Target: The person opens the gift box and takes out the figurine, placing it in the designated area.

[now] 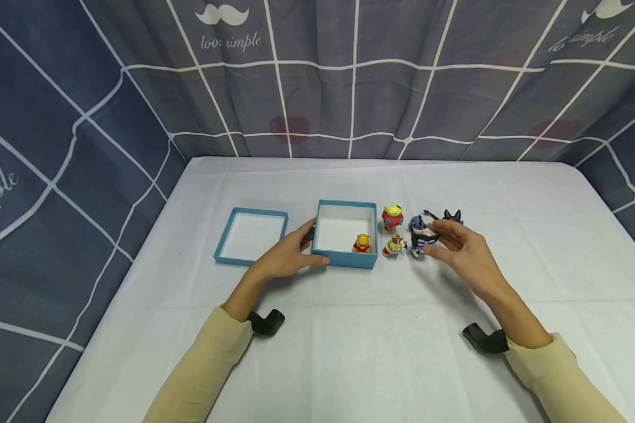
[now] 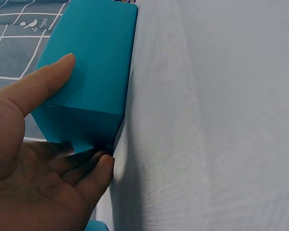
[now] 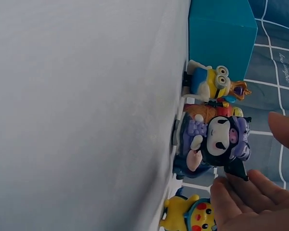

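My left hand [image 1: 288,252] holds the near left corner of an open blue box [image 1: 344,259], thumb along its front face and fingers against its left side. Inside the box, a yellow bear figurine in a red top [image 1: 361,243] is at the front right. My right hand [image 1: 468,255] reaches around a black-hooded figurine with a white face [image 3: 219,137]. In the right wrist view its fingertips are right at the hood's tip, while the thumb stands apart. Beside that figurine is a yellow goggled figurine with a crown [image 3: 213,83].
The blue-rimmed lid [image 1: 251,261] lies left of the box. A red-suited figurine [image 1: 393,217] and a grey-blue figurine [image 1: 417,222] stand right of the box. A yellow figurine with a blue hood [image 3: 180,212] is near my right fingers. A grid-patterned curtain [image 1: 317,100] hangs behind the white-covered table [image 1: 376,352].
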